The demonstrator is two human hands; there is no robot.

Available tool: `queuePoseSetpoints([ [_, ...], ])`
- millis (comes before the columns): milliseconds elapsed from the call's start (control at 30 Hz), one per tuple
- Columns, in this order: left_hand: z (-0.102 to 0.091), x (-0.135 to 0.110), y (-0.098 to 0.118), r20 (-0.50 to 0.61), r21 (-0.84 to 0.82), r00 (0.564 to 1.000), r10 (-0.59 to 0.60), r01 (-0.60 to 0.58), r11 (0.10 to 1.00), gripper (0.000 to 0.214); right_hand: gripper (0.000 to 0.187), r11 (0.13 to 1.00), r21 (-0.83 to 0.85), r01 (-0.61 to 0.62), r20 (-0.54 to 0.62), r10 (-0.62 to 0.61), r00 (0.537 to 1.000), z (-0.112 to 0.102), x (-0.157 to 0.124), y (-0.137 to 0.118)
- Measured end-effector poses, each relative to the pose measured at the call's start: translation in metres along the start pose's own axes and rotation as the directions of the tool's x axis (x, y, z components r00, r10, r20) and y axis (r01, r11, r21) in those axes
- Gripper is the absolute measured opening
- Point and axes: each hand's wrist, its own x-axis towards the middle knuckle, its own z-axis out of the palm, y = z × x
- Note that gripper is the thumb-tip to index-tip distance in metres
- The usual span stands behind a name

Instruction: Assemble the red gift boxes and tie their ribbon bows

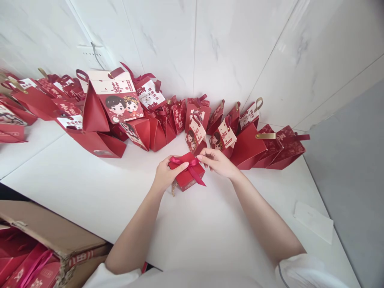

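A small red gift box sits in the middle of the white table, tied with a magenta ribbon in a bow on its top. My left hand grips the box from its left side, thumb lying over the top by the bow. At the bow's right loop, my right hand pinches the ribbon between thumb and fingertips. A gold tassel hangs at the box's lower left, below my left hand. The side of the box under my left palm is hidden.
Red gift boxes with ribbon handles line the tiled wall. A cardboard carton holding more red packaging stands at the lower left. A white paper piece lies near the right edge of the table.
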Motion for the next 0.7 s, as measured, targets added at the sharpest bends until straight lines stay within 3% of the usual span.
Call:
queuePoseSetpoints([
  [300, -0.003, -0.004, 0.008, 0.209, -0.02, 0.973, -0.099, 0.106, 0.994, 0.046, 0.035, 0.996, -0.085, 0.021, -0.069, -0.026, 0.997, 0.009, 0.005, 0.005],
  [467, -0.002, -0.003, 0.009, 0.207, 0.003, 0.974, -0.094, 0.096, 0.995, 0.045, 0.037, 0.993, -0.117, 0.03, -0.142, -0.046, 0.989, 0.015, 0.009, 0.012],
  [700, -0.001, -0.005, 0.006, 0.188, -0.014, 0.979, -0.086, 0.09, 0.996, 0.045, 0.042, 0.997, -0.028, -0.074, -0.111, 0.07, 0.991, 0.01, 0.008, 0.016],
])
